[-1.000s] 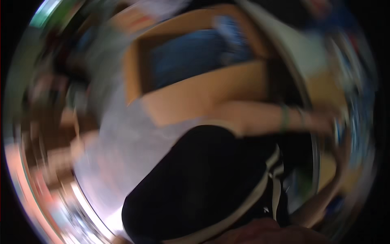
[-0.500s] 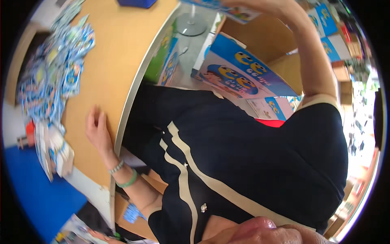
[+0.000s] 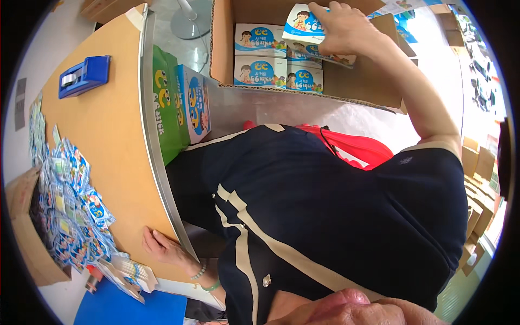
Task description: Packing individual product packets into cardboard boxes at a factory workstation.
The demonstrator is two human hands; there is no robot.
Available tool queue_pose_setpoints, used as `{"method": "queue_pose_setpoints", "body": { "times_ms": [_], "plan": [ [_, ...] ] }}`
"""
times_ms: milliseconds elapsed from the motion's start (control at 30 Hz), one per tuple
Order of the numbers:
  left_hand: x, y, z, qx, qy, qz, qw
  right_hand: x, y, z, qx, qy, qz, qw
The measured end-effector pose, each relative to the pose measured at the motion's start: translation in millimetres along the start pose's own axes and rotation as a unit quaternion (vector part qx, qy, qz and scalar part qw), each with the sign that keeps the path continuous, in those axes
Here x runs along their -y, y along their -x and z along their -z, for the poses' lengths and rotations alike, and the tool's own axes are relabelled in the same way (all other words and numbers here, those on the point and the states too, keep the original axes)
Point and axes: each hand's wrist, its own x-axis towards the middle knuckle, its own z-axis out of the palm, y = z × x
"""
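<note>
My right hand (image 3: 349,30) grips a small white and blue box (image 3: 300,23) printed with a cartoon child. It holds the box inside an open cardboard carton (image 3: 371,86), over several like boxes (image 3: 260,72) lying in rows. The held box is tilted, and part of it is hidden under my fingers. On the left, my left hand (image 3: 162,248) rests at the edge of the tan table (image 3: 122,146), fingers loosely apart with nothing in them.
A blue tape dispenser (image 3: 85,77) sits on the table. A heap of small blue packets (image 3: 70,208) spills from a carton at the far left, near folded white cartons (image 3: 127,276). Beside the table stand a green bag (image 3: 167,103) and a blue printed box (image 3: 195,103). A red bag (image 3: 357,146) lies behind me.
My view has turned, bringing the inside of the carton into sight. My right hand has brought the box over the carton's contents. My left hand stays on the table near its edge.
</note>
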Motion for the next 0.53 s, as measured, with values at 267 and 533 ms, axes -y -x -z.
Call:
{"method": "queue_pose_setpoints", "body": {
  "times_ms": [267,533],
  "plan": [
    [-9.7,-6.6,-2.0,0.020,-0.009,0.020,1.000,-5.8,-63.5,-93.0,0.012,0.208,0.038,0.977],
    [-14.9,-5.2,0.1,0.034,0.033,0.083,0.995,4.7,-53.6,-127.9,0.130,0.157,0.113,0.973]
  ]
}}
